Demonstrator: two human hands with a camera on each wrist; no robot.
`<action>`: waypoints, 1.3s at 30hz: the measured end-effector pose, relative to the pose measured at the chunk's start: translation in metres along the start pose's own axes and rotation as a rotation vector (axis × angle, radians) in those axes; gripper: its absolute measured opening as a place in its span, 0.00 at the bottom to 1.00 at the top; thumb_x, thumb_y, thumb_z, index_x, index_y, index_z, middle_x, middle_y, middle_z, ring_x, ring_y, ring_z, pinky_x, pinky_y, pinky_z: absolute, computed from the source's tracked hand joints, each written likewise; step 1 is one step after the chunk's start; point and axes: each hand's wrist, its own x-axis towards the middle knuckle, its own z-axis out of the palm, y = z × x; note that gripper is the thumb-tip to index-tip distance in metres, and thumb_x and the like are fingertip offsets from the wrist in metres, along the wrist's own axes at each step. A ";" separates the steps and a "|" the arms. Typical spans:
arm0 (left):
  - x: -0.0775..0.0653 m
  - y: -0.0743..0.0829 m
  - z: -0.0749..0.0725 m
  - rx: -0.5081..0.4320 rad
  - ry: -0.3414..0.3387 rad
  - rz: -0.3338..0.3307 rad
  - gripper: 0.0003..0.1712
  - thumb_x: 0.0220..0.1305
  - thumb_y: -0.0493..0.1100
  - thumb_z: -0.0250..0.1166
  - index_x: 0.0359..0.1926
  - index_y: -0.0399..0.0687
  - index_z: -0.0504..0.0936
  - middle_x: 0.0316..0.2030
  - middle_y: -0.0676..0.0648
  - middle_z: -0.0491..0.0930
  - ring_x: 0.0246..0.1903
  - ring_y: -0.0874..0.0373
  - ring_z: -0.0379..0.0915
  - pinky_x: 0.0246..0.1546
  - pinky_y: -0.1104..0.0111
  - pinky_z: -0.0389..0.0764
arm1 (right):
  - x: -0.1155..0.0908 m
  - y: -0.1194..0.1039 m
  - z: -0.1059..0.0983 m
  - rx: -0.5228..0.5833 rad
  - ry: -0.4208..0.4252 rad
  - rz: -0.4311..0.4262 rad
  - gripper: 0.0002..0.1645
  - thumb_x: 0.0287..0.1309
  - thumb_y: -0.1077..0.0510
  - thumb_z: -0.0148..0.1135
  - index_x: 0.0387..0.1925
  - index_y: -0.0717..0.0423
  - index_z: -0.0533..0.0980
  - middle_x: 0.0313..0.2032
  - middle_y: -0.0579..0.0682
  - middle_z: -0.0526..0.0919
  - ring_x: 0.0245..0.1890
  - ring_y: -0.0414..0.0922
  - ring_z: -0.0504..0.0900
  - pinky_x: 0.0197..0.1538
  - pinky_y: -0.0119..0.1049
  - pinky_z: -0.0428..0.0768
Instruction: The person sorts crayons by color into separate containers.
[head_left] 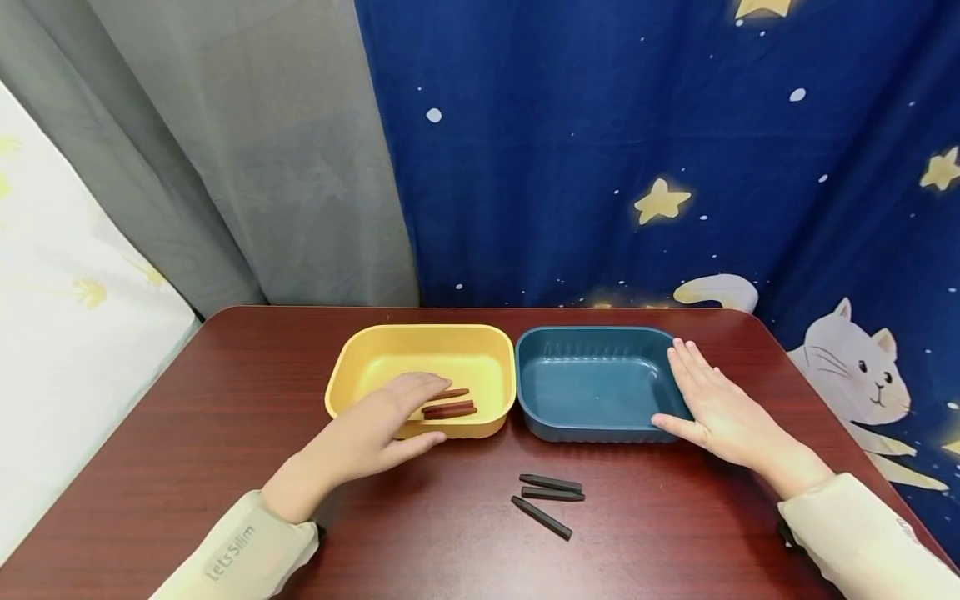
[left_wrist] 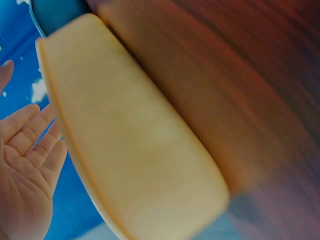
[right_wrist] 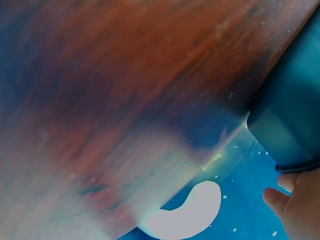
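In the head view, the left hand [head_left: 367,429] is at the centre left, over the near side of the yellow box [head_left: 431,339]. Its fingers are loosely extended and hold nothing; whether it touches the rim, I cannot tell. Several reddish-brown sticks [head_left: 450,408] lie inside this box, partly behind the fingers. The right hand [head_left: 723,417], at the centre right, has straight fingers at the right rim of the blue box [head_left: 592,385] and grips nothing. Three black sticks [head_left: 552,494] lie on the table [head_left: 187,467], at the lower centre, below the boxes.
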 end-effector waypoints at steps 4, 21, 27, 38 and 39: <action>0.009 0.015 0.005 -0.016 -0.015 0.070 0.29 0.64 0.51 0.68 0.62 0.45 0.77 0.59 0.49 0.79 0.61 0.55 0.73 0.65 0.59 0.73 | 0.000 0.001 0.000 0.013 -0.008 0.007 0.62 0.63 0.32 0.58 0.77 0.67 0.41 0.78 0.66 0.42 0.79 0.61 0.40 0.68 0.69 0.60; 0.043 0.072 0.044 0.030 -0.152 0.358 0.16 0.65 0.49 0.66 0.51 0.48 0.82 0.43 0.56 0.80 0.44 0.64 0.72 0.48 0.76 0.75 | -0.001 0.002 0.001 0.051 -0.025 0.026 0.63 0.63 0.32 0.58 0.77 0.66 0.38 0.78 0.65 0.41 0.79 0.60 0.37 0.70 0.68 0.56; 0.055 0.095 0.056 0.074 -0.279 0.398 0.16 0.67 0.51 0.65 0.52 0.54 0.83 0.44 0.60 0.80 0.40 0.66 0.69 0.42 0.79 0.71 | 0.000 0.001 0.001 0.048 -0.029 0.036 0.64 0.62 0.31 0.57 0.77 0.65 0.38 0.78 0.64 0.40 0.79 0.60 0.37 0.69 0.70 0.55; 0.069 0.103 0.067 0.103 -0.412 0.371 0.12 0.63 0.53 0.68 0.46 0.59 0.86 0.41 0.63 0.80 0.43 0.68 0.73 0.45 0.80 0.75 | 0.002 0.000 -0.002 0.051 -0.037 0.047 0.64 0.62 0.30 0.57 0.78 0.65 0.39 0.79 0.63 0.41 0.79 0.60 0.37 0.70 0.70 0.55; 0.070 0.102 0.067 0.102 -0.429 0.360 0.11 0.62 0.53 0.69 0.45 0.60 0.86 0.40 0.63 0.80 0.43 0.69 0.74 0.45 0.80 0.75 | 0.002 0.000 -0.002 0.054 -0.041 0.047 0.64 0.62 0.30 0.57 0.78 0.65 0.38 0.79 0.63 0.41 0.79 0.60 0.37 0.70 0.70 0.54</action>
